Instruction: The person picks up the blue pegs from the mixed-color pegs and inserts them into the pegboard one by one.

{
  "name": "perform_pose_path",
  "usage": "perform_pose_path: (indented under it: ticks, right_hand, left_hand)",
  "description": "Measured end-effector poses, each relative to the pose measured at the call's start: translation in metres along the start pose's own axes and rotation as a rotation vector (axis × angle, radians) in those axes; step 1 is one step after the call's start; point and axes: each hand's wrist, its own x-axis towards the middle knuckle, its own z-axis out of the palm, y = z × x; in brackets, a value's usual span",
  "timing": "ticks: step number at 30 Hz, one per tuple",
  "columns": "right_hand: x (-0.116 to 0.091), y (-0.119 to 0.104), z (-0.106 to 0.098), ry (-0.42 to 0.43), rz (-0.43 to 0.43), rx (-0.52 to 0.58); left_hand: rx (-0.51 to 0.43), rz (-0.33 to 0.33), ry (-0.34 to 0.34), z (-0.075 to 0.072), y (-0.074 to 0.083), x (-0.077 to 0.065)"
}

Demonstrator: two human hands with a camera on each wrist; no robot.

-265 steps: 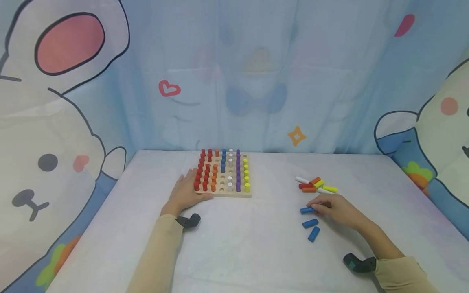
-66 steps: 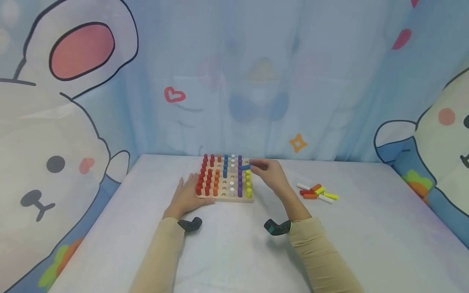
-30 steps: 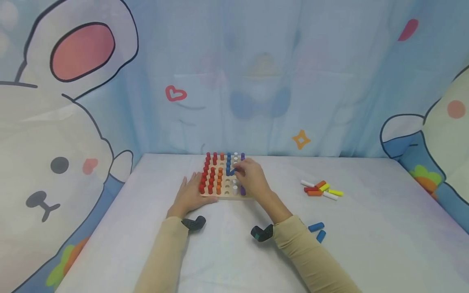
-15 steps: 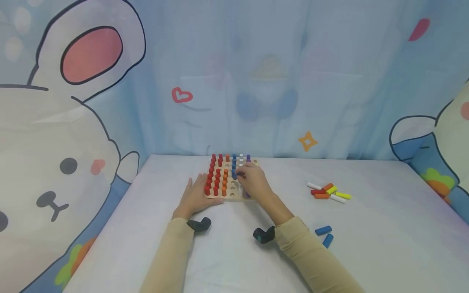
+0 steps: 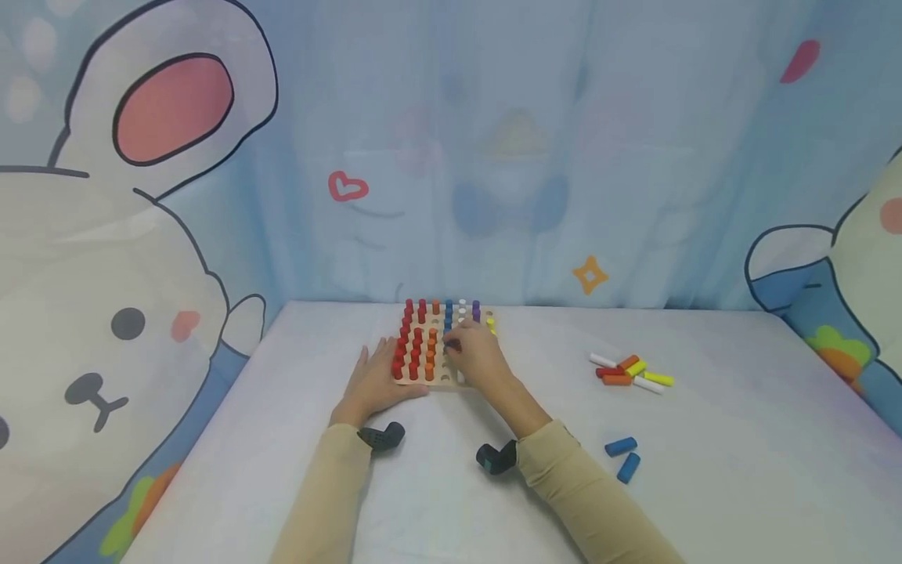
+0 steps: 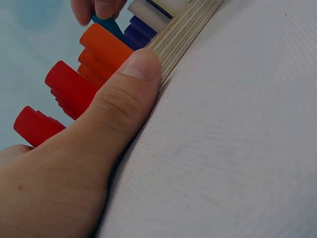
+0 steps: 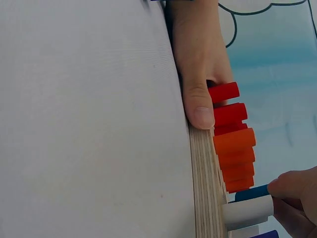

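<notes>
A wooden pegboard (image 5: pixel 451 388) stands on the white table, with upright pegs in colour columns: red, orange, blue, white, purple and yellow. My left hand (image 5: pixel 375 384) rests against its left side, fingers straight. In the left wrist view the thumb lies along the front edge, beside the red pegs (image 6: pixel 72 89) and orange pegs (image 6: pixel 106 43). Over the blue column, my right hand (image 5: pixel 481 359) pinches a blue peg (image 7: pixel 251 192) between thumb and fingers. That peg stands behind a white peg (image 7: pixel 247 210) in the right wrist view. The right hand hides part of the white, purple and yellow columns.
Two loose blue pegs, one a blue peg (image 5: pixel 621 446) and the other a nearer blue peg (image 5: pixel 629 468), lie right of the right forearm. Farther back is a small pile of white, red, orange and yellow pegs (image 5: pixel 618 381). A printed curtain (image 5: pixel 437 157) hangs behind the table.
The right hand took one of three loose blue pegs on the right, carried it left and brought it down at the blue column. The left hand stayed at the board.
</notes>
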Motion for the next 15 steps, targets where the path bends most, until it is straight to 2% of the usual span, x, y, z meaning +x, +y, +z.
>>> perform_pose_path:
  ticks: [8, 15]
  right_hand:
    - [0.0044, -0.0036, 0.0046, -0.023, -0.053, -0.077]
    - [0.0070, -0.0059, 0.0075, -0.056, -0.024, -0.119]
  left_hand:
    - [0.017, -0.005, -0.014, -0.0021, 0.0004, -0.0002]
    - [0.019, -0.005, -0.015, -0.0010, 0.0008, 0.0000]
